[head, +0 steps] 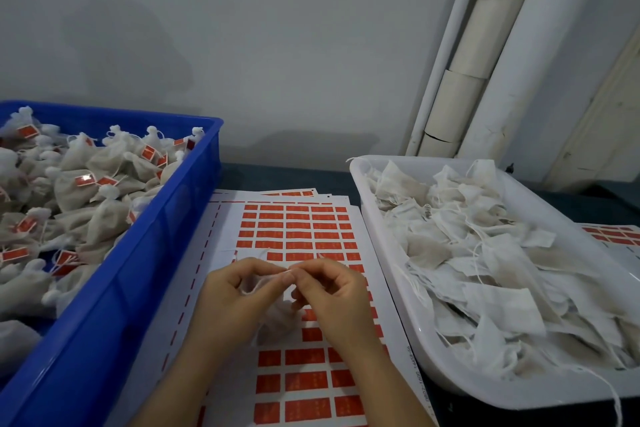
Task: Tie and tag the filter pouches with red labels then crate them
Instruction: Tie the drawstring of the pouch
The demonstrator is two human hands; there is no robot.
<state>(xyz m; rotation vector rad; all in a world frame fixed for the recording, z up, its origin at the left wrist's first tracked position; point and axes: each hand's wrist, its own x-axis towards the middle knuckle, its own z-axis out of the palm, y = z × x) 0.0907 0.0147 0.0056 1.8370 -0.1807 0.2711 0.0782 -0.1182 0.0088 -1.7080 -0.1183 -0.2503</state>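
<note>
Your left hand [239, 298] and right hand [332, 295] fingers pinch the pouch [277, 319] string [277, 274] above the label sheet [301, 236].

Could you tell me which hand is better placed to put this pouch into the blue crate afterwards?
Left, probably. The left hand sits next to the blue crate, on that side of the pouch; the right hand would have to cross over it.

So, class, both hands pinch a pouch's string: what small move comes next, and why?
Probably pull the string tight to finish the knot: the left hand and right hand pinch it above the pouch, which shows no red label yet.
</note>
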